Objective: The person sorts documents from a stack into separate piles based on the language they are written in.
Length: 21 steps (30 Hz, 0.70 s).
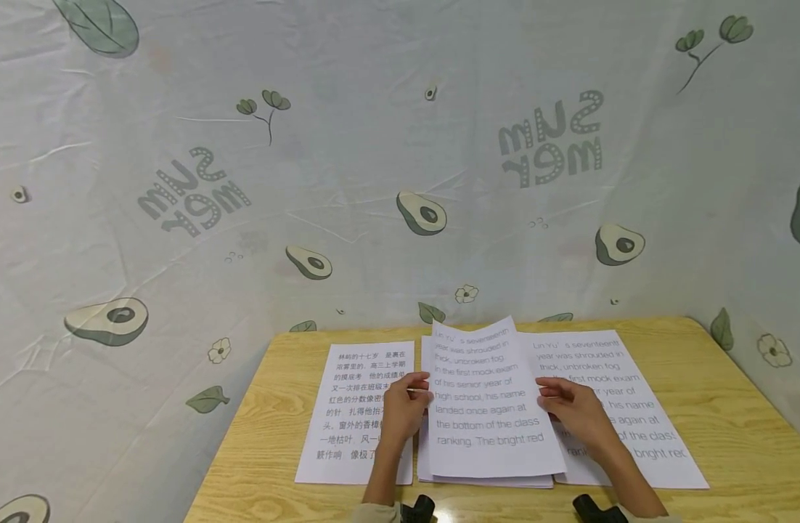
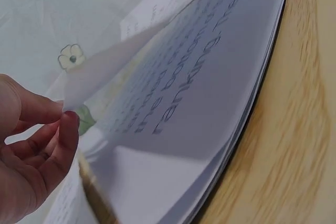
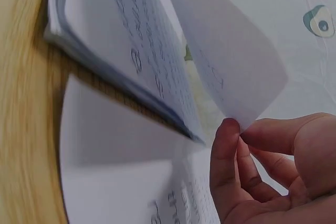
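From the head camera we see 1 lifted sheet (image 1: 481, 418) of English print held over a paper stack (image 1: 425, 454), its top edge bowed up against the patterned cloth (image 1: 361, 145). The left hand (image 1: 408, 408) is at its left edge and the right hand (image 1: 578, 412) at its right edge. To the left lies a Chinese-text sheet (image 1: 348, 421), with a narrow strip of wood between it and the stack; to the right lies another English sheet (image 1: 642, 414), partly covered by the right hand. Beyond both, we have bare surface (image 1: 756, 414) out to its side edges.

From the left wrist, we see the thumb and fingers (image 2: 68, 135) pinching the lifted sheet's edge, with open air between it and the stack below. The stack's near edges curve along the wood.

From the right wrist, we find the fingers (image 3: 226, 145) pinching the sheet's other side at a corner, a widening gap separating it from the stack.
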Available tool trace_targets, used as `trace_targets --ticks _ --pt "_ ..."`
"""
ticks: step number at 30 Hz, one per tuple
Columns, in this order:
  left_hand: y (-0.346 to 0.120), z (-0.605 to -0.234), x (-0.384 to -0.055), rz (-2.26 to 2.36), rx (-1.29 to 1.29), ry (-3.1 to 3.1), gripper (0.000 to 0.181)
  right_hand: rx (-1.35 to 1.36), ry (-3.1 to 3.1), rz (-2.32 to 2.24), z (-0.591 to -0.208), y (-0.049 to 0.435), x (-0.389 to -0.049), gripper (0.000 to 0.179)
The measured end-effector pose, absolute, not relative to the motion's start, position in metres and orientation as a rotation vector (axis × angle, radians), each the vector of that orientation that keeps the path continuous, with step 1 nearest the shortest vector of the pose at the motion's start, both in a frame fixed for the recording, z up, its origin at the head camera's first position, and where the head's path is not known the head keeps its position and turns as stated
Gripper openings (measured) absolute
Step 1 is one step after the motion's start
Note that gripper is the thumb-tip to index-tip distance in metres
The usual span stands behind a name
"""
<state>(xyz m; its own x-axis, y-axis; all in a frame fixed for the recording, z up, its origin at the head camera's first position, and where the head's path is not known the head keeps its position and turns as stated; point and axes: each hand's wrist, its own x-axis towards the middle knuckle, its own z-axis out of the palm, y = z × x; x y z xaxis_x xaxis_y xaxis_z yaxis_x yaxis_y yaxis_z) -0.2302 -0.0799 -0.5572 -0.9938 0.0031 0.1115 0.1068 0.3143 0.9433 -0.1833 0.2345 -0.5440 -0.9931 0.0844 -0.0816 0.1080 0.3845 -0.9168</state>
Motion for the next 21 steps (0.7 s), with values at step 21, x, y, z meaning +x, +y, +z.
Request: trace_targets --ticks 21 --pt "-0.006 -0.558 -0.227 -1.994 -0.043 -2.378 0.035 0.251 2.55 -1.672 -0.555 0.317 -0.172 0.063"
